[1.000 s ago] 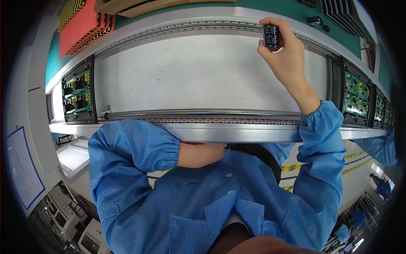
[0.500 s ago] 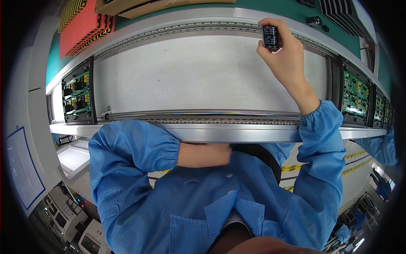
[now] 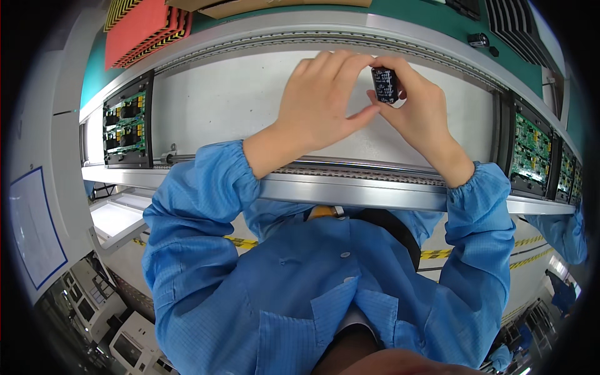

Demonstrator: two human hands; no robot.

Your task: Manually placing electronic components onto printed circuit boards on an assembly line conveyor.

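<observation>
Part: you hold a small black cylinder above the pale conveyor bed, between the two rails.
Right hand: your thumb and fingertips are clamped on the cylinder's sides.
Left hand: your fingers are loosely together, the thumb tip touching your right thumb just below the cylinder; whether it grips the part you cannot tell.
Handling: it looks light, stiff and smooth, so likely slippery; pinch it across the body.
Nearby: green circuit boards in black carriers sit at the left and the right.
</observation>
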